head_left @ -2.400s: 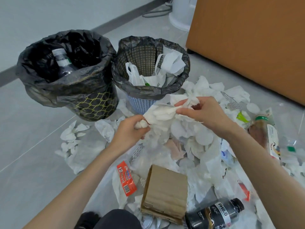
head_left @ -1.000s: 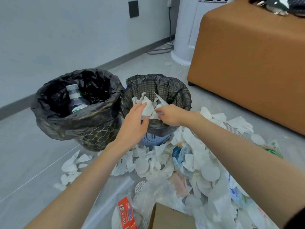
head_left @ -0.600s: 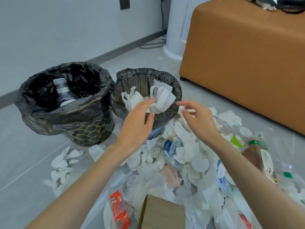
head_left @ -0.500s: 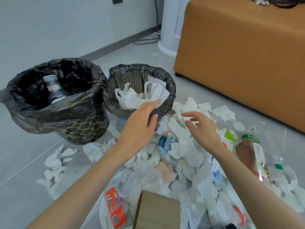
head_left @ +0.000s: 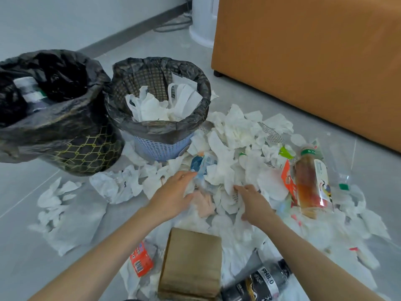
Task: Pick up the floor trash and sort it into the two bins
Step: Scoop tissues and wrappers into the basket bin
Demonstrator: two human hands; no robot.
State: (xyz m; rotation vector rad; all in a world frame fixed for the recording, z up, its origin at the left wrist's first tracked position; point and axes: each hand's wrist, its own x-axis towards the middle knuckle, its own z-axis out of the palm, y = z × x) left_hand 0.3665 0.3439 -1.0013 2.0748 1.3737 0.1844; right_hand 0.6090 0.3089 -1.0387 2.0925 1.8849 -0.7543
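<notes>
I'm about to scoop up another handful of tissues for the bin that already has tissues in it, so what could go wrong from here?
Mixed sorting: a blue wrapper lies among the tissues at your left hand's fingertips, so a scoop could carry it along. Overflow: the blue basket bin already holds paper close to its front rim, so another handful may spill out.

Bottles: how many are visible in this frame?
3. A white-labelled clear bottle inside the left black-lined bin; an amber-filled, green-capped bottle lying at right; a black bottle with white label at the bottom edge. Crumpled white paper may hide more.
</notes>
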